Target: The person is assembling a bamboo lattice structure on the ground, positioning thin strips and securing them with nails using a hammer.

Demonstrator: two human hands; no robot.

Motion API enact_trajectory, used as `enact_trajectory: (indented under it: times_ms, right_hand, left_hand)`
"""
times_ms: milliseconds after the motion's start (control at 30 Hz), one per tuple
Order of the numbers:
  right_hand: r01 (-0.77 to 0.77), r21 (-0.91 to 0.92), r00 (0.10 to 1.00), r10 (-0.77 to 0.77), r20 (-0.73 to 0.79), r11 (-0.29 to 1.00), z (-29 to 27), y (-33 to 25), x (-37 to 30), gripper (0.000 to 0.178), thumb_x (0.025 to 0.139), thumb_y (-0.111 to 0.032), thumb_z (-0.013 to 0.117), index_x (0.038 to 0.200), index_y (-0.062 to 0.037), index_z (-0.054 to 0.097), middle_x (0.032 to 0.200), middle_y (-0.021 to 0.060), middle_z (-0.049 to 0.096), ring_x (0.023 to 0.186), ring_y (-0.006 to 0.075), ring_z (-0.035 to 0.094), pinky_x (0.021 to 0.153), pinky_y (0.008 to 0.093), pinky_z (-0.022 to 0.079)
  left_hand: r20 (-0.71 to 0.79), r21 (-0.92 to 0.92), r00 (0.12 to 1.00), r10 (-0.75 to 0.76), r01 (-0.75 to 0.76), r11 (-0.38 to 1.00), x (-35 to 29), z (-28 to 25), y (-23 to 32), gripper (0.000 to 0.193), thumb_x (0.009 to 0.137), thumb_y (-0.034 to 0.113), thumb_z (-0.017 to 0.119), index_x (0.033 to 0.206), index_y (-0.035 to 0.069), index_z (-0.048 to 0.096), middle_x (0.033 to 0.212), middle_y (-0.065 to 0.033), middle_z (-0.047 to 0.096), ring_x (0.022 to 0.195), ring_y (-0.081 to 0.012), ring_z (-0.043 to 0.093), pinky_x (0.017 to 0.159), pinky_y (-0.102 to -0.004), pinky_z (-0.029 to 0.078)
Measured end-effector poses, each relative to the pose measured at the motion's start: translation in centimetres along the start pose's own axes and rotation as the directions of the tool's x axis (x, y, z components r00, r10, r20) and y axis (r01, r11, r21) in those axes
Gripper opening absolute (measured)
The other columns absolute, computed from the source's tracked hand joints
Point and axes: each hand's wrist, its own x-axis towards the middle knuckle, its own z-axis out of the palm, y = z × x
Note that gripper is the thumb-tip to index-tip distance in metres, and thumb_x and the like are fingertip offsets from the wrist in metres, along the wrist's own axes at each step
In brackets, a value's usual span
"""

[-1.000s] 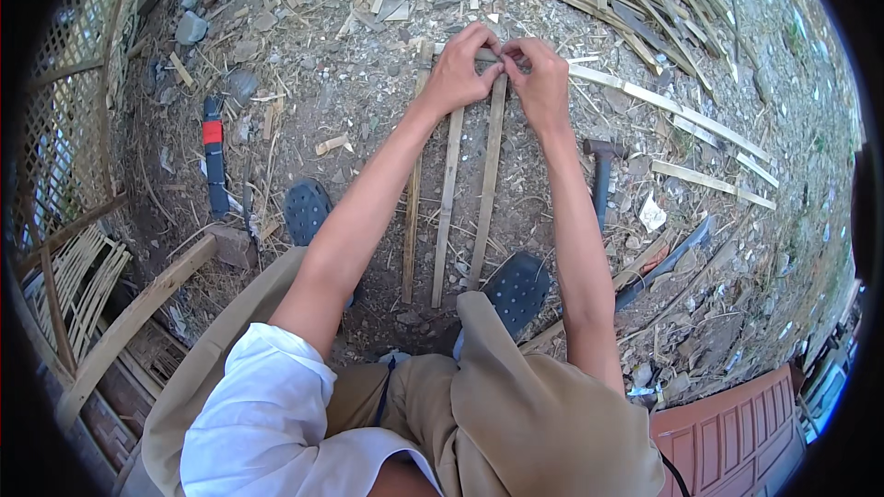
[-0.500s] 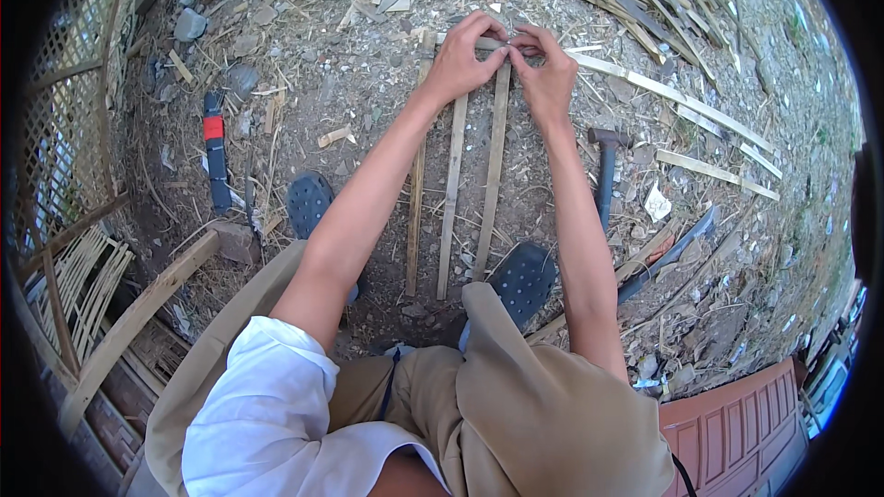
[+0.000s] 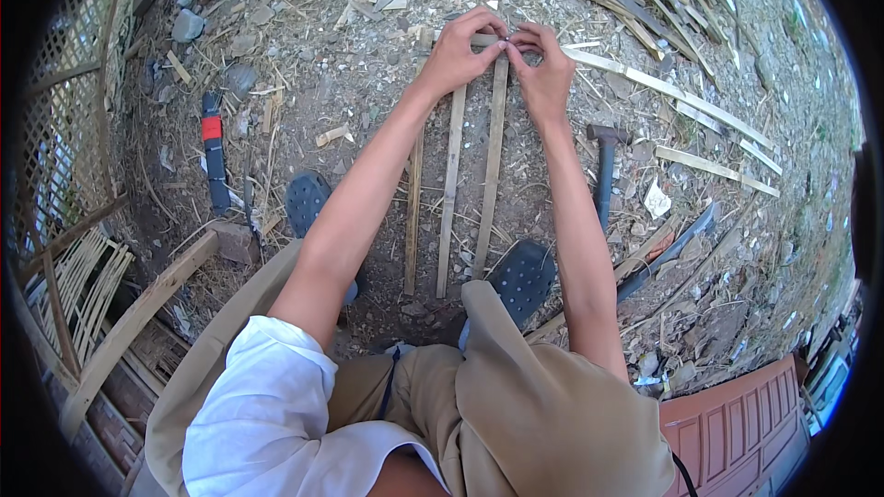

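Observation:
My left hand (image 3: 463, 51) and my right hand (image 3: 541, 69) meet fingertip to fingertip at the far end of a wooden strip (image 3: 494, 166). Both are pinched closed around a tiny dark spot, too small to make out. A short crosspiece (image 3: 483, 40) shows beneath the left fingers, across the strip's far end. Two more strips, a middle one (image 3: 450, 198) and a left one (image 3: 414, 216), lie roughly parallel on the ground, their far ends partly hidden by my left hand and forearm. A hammer (image 3: 606, 170) rests just right of my right forearm.
A long-bladed knife (image 3: 677, 248) lies right of my right forearm. Loose strips (image 3: 677, 92) spread to the right, and a strip pile (image 3: 635, 0) is at the far right. At left are a dark object with a red band (image 3: 214, 152), a wooden beam (image 3: 147, 322) and a lattice panel (image 3: 69, 74).
Both hands have shifted very slightly away and to the left, still pinched together at the same strip end. The strips and tools look unmoved.

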Motion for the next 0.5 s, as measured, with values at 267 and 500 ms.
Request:
enact_trajectory:
  times_ms: [267,500]
  right_hand:
    - [-0.03,-0.015,1.0,0.03,0.001,0.999,0.1,0.0,0.1,0.035,0.095,0.003,0.085,0.127,0.0017,0.071,0.106,0.0139,0.084,0.095,0.0181,0.082,0.085,0.0314,0.065]
    - [-0.086,-0.202,0.991,0.063,-0.117,0.976,0.6,-1.4,-1.4,0.036,0.092,-0.001,0.087,0.124,0.0026,0.071,0.098,0.0113,0.078,0.082,0.019,0.072,0.075,0.035,0.059]
  left_hand:
    - [0.039,-0.029,0.999,-0.021,0.022,0.999,0.5,-0.3,0.1,0.016,0.093,0.002,0.081,0.107,-0.002,0.076,0.108,-0.0104,0.076,0.103,-0.0253,0.075,0.096,-0.0382,0.058]
    - [-0.018,-0.003,1.0,-0.01,0.01,1.0,0.6,0.3,0.1,0.014,0.092,0.003,0.08,0.104,-0.003,0.076,0.102,-0.0123,0.075,0.096,-0.0282,0.076,0.09,-0.0403,0.059]
